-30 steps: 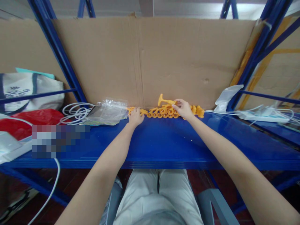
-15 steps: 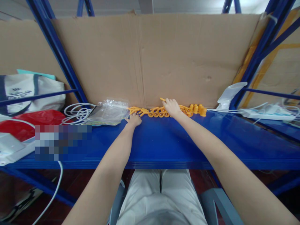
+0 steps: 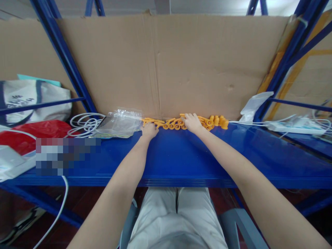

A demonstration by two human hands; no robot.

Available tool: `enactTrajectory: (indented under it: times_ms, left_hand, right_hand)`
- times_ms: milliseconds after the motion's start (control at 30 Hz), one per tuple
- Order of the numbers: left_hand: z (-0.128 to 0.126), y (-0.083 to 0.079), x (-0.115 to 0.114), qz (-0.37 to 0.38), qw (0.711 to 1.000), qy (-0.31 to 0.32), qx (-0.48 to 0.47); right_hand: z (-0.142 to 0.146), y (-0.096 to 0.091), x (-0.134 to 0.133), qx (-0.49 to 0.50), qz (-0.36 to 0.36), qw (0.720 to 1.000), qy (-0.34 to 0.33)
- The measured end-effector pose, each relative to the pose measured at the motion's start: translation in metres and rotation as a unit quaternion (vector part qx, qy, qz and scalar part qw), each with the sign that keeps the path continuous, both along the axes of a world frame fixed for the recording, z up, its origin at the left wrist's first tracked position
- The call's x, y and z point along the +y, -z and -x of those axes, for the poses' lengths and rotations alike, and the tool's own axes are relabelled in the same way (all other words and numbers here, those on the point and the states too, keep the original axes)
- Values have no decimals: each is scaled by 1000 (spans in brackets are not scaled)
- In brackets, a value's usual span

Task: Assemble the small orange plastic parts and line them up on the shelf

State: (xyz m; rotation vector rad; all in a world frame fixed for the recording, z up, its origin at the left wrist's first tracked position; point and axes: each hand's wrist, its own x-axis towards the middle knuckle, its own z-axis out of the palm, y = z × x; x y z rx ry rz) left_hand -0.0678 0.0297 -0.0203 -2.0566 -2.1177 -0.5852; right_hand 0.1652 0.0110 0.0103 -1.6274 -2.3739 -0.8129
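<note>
My left hand (image 3: 149, 130) reaches down at the near side of several thin, branched orange plastic pieces (image 3: 153, 121). Its fingers are curled in among them, and whatever they grip is hidden. Further right, my right hand (image 3: 192, 122) is closed on an orange stick-like piece (image 3: 182, 114), whose end sticks out to the left of the fingers. Below and beside that hand, several round, hollow orange parts (image 3: 171, 126) lie in a row. Orange cylindrical parts (image 3: 216, 121) stand at the row's right end.
A blue shelf surface (image 3: 176, 155) lies under the parts, with a cardboard panel (image 3: 197, 65) behind. To the left are clear plastic bags (image 3: 120, 124), a coiled white cable (image 3: 84, 126) and a red bag (image 3: 55, 129). A white power strip (image 3: 297, 126) sits at the right.
My right hand has lowered the stick-like piece toward the row and moved slightly right. The fingers of my left hand, more spread before, are now curled down among the orange pieces.
</note>
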Motion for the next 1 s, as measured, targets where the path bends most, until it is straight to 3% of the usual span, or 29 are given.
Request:
enactTrajectory:
  times_ms: [200,367,533,667,767,900,1000]
  left_hand:
    - [-5,-11,-8,-33,999,-21,-23]
    - [-6,-19,-13,-52,997,-28,-51]
    - [-4,-22,-14,-82,995,-25,-53]
    - [-2,-21,-13,-51,997,-12,-62]
    - [-3,-19,-12,-32,998,6,-55]
    - [-4,-16,-10,-23,998,6,-51]
    - [-5,-17,-9,-25,998,1,-58]
  right_hand:
    - [-19,1,-3,67,-6,998,-11]
    - [-60,-9,-1,200,-69,977,0]
    - [-121,-1,4,357,-137,920,90]
    - [-162,15,3,435,-135,873,176]
    - [-178,24,0,463,-113,852,217]
    - [-181,33,-1,451,-69,854,252]
    - [-181,40,2,410,-46,878,240]
